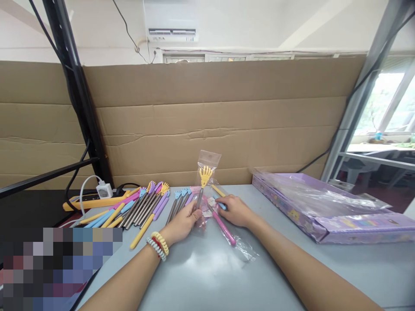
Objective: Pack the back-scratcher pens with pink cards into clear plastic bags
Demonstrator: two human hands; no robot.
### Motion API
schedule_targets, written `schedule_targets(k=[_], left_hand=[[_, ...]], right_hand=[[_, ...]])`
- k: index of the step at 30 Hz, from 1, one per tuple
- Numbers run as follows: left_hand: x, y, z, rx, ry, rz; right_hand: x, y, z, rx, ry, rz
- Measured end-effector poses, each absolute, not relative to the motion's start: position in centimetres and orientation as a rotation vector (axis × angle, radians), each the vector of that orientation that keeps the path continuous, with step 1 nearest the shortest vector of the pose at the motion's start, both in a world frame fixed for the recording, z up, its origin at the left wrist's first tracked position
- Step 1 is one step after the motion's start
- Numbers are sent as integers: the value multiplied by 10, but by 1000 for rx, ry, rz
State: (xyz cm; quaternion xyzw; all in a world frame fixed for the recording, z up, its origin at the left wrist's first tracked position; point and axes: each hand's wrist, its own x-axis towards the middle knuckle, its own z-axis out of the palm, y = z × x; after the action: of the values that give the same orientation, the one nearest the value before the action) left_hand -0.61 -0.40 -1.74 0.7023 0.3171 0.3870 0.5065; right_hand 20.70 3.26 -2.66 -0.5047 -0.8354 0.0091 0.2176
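Note:
My left hand [183, 224] grips the metal shaft of a back scratcher with a yellow hand-shaped head [205, 175]; its head sits inside a clear plastic bag [209, 160] that stands up from the table. My right hand [235, 210] rests on the table just to the right, fingers on packaged scratchers, touching a blue-handled piece [221, 205]. A pink-handled scratcher [224, 228] in clear wrap lies below my right hand. A row of unwrapped scratchers [142, 207] with blue, yellow, pink and purple handles lies to the left.
A flat purple box [327, 224] covered with clear plastic lies at the right. A yellow power strip [94, 202] with a white plug sits at the back left. A cardboard wall [210, 121] backs the grey table [207, 276]. Black shelf posts stand at left.

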Motion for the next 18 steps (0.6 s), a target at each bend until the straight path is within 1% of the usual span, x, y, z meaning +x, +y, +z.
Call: schedule_targets(k=[11, 18], left_hand=[[-9, -1, -12, 1708, 787, 827], [-7, -5, -3, 1576, 768, 954]], right_hand=[[207, 34, -29, -1419, -2354, 0], [206, 31, -27, -1430, -2393, 41]])
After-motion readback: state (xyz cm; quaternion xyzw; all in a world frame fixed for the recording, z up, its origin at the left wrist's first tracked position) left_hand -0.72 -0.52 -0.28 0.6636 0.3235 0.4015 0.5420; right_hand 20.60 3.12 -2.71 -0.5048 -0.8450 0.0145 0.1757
